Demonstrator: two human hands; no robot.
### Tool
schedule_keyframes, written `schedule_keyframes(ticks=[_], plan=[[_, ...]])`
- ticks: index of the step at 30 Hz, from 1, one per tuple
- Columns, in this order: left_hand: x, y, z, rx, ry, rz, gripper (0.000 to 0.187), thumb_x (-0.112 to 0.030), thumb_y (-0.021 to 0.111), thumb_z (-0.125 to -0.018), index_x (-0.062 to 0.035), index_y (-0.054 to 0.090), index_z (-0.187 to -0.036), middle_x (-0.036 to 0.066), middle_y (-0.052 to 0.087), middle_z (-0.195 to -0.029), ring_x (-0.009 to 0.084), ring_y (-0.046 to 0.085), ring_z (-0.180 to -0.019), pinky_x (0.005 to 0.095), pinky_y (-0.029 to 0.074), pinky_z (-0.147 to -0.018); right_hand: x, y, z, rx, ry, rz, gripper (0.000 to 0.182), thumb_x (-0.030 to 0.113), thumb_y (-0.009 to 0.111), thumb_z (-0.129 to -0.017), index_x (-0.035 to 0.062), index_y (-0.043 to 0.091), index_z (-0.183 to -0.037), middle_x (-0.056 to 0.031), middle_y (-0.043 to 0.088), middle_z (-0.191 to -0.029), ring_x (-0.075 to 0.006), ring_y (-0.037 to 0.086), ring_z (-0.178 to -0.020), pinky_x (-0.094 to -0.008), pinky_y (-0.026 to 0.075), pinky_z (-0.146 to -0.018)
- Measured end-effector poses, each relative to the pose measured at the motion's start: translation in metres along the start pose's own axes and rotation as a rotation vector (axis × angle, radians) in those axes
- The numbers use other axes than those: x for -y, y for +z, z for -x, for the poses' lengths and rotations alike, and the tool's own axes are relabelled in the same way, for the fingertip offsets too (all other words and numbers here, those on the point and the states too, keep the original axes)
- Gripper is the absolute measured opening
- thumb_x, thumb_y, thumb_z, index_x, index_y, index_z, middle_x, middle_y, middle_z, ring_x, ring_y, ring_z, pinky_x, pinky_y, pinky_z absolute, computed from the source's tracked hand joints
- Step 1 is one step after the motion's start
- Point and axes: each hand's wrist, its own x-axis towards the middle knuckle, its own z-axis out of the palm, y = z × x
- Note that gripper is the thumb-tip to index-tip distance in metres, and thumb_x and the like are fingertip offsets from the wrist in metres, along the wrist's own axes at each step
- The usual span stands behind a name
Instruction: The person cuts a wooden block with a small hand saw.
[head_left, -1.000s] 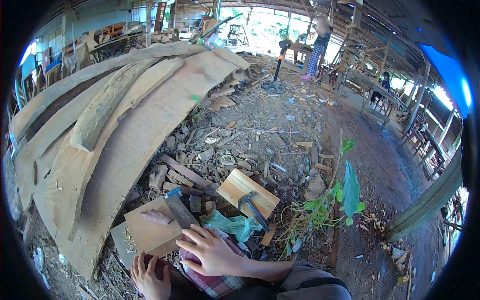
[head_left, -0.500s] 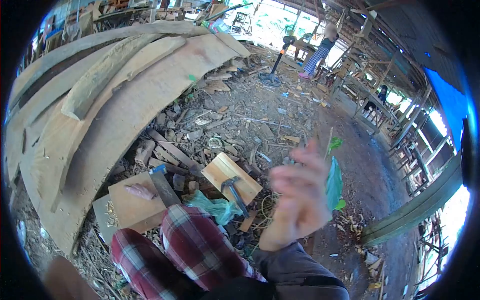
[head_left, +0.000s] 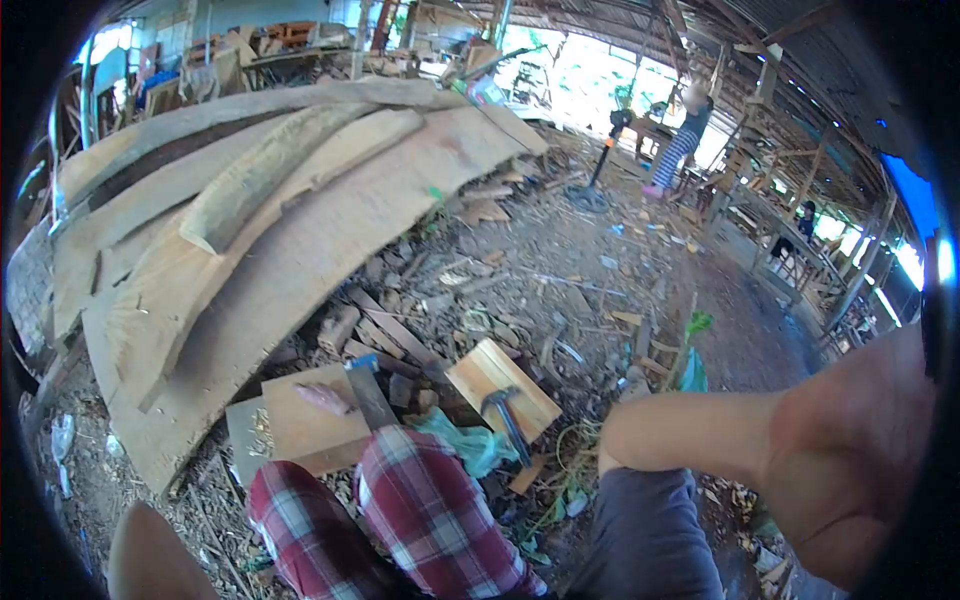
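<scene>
My right hand (head_left: 850,460) is raised very close to the camera at the right edge, its fingers hidden past the dark rim. My left hand is out of view; a bare, skin-toned tapered shape (head_left: 150,555) shows at the bottom left, perhaps my elbow. A claw hammer (head_left: 508,420) lies across a pale wooden board (head_left: 478,372) on the ground before my plaid-covered knees (head_left: 425,500). To its left, a green plastic bag (head_left: 475,447) sits beside a flat wooden block (head_left: 300,425). On that block rests a small pinkish object (head_left: 325,398).
Large curved wood slabs (head_left: 330,230) spread across the left. Wood scraps and rubble (head_left: 540,260) cover the ground ahead. Farther off are a standing fan (head_left: 588,195), a person (head_left: 680,145) and another seated person (head_left: 803,225). Wooden frames (head_left: 760,235) line the right.
My right hand has moved rightward and closer to the camera, from above the ground beside the hammer. The view has shifted, so the scene sits farther right and lower. The hammer stays on the board.
</scene>
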Motion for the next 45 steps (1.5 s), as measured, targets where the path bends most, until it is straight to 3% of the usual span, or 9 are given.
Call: schedule_keyframes(ticks=[19,22,24,32,38,40,41,44,45], plan=[[-0.075,0.041,-0.025,-0.109,0.525,-0.036,0.046,-0.036,0.057,-0.082,0.0006,0.053,-0.110,0.023,0.042,-0.128,0.0317,0.043,-0.117,0.0375,0.030,-0.102,0.029,0.006,0.042,-0.407,0.033,-0.028,0.029,0.028,0.041,-0.091,0.0036,0.053,-0.100,-0.0108,0.056,-0.106,-0.0247,0.041,-0.106,-0.0478,0.021,-0.096],[-0.089,0.057,-0.022,-0.136,0.595,-0.057,0.046,-0.036,0.057,-0.082,0.0008,0.053,-0.110,0.023,0.042,-0.127,0.0319,0.042,-0.118,0.0376,0.030,-0.102,0.049,-0.001,0.097,-0.416,0.163,-0.111,0.025,0.035,0.046,-0.090,0.0124,0.052,-0.099,-0.0004,0.058,-0.099,-0.0204,0.044,-0.096,-0.0425,0.026,-0.084],[-0.097,0.067,-0.021,-0.150,0.642,-0.069,0.047,-0.037,0.057,-0.082,0.0009,0.053,-0.110,0.023,0.041,-0.127,0.0321,0.042,-0.119,0.0376,0.029,-0.103,0.043,0.025,0.103,-0.558,-0.064,-0.275,0.034,0.039,0.050,-0.091,0.0067,0.048,-0.101,-0.0088,0.057,-0.086,-0.0220,0.052,-0.072,-0.0379,0.042,-0.072],[-0.096,0.073,-0.014,-0.238,0.738,-0.121,0.048,-0.038,0.056,-0.082,0.0012,0.053,-0.110,0.024,0.041,-0.127,0.0327,0.040,-0.121,0.0378,0.026,-0.105,0.046,0.039,0.122,-0.541,0.142,-0.614,0.020,0.032,0.050,-0.089,0.0142,0.046,-0.097,-0.0017,0.050,-0.077,-0.0171,0.047,-0.072,-0.0354,0.036,-0.071],[-0.026,0.089,0.011,-0.443,0.479,-0.182,0.046,-0.042,0.042,-0.083,0.0022,0.050,-0.094,0.031,0.034,-0.127,0.0390,0.030,-0.125,0.0443,0.014,-0.108,0.048,0.051,0.116,-0.668,0.394,-1.203,0.011,0.027,0.051,-0.088,0.0199,0.045,-0.094,0.0036,0.044,-0.069,-0.0134,0.044,-0.071,-0.0335,0.031,-0.071],[-0.004,0.073,0.009,-0.196,0.463,-0.254,0.040,-0.038,0.036,-0.084,0.0000,0.047,-0.084,0.033,0.034,-0.126,0.0390,0.030,-0.125,0.0482,0.014,-0.105,0.060,0.051,0.121,-1.009,0.301,-2.512,0.009,0.026,0.051,-0.088,0.0217,0.044,-0.093,0.0053,0.042,-0.067,-0.0122,0.043,-0.071,-0.0328,0.030,-0.071],[0.013,0.071,0.011,-0.182,0.429,-0.255,0.039,-0.038,0.036,-0.085,-0.0006,0.047,-0.082,0.033,0.035,-0.125,0.0387,0.030,-0.125,0.0485,0.015,-0.104,0.060,0.055,0.123,-1.070,0.253,-2.764,0.009,0.025,0.051,-0.088,0.0227,0.044,-0.093,0.0062,0.041,-0.065,-0.0116,0.042,-0.071,-0.0325,0.029,-0.071],[0.012,0.083,-0.007,-0.131,0.311,-0.237,0.038,-0.038,0.036,-0.086,-0.0020,0.046,-0.078,0.032,0.038,-0.123,0.0379,0.031,-0.124,0.0515,0.017,-0.102,0.046,0.079,0.128,-0.434,0.524,-0.902,0.024,0.022,0.067,-0.082,0.0242,0.046,-0.093,0.0096,0.047,-0.070,-0.0076,0.047,-0.074,-0.0345,0.022,-0.085],[0.016,0.085,-0.011,-0.130,0.293,-0.183,0.039,-0.038,0.036,-0.086,-0.0023,0.047,-0.077,0.032,0.038,-0.123,0.0380,0.031,-0.124,0.0516,0.018,-0.102,0.045,0.083,0.133,-0.397,0.514,-0.886,0.025,0.022,0.067,-0.082,0.0240,0.046,-0.093,0.0096,0.047,-0.072,-0.0070,0.047,-0.076,-0.0349,0.022,-0.085]])
